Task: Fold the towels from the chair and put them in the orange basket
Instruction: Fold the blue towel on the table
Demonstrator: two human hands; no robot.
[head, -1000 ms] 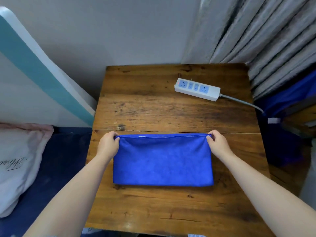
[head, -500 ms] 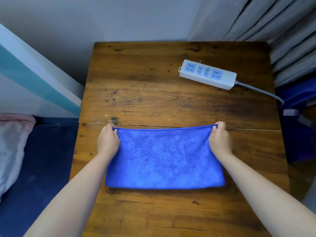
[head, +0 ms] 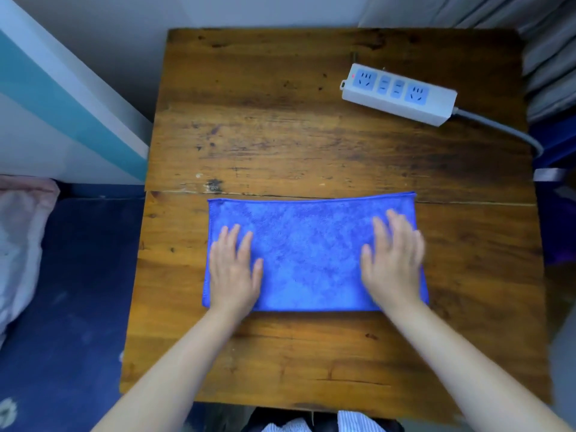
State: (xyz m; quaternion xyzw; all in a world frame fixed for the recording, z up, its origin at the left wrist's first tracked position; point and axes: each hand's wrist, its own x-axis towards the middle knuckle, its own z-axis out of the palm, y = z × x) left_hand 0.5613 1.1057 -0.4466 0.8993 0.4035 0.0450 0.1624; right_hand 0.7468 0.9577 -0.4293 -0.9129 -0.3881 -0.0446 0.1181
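Left hand [head: 233, 269] and right hand [head: 393, 260] flat, fingers straight, on blue towel [head: 308, 254]; power strip [head: 399, 93] well beyond

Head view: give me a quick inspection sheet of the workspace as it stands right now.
Surface: worn wooden table, dark stains.
Job's things: blue towel folded to a rectangle, flat on the near half; orange basket and chair not seen.
Clutter: white power strip at the far right, apart from the towel.
Hands: left hand and right hand flat on the towel, fingers straight; right one blurred.
Cables: grey cord runs off the right edge.
Surroundings: curtain far right, pale pillow left.
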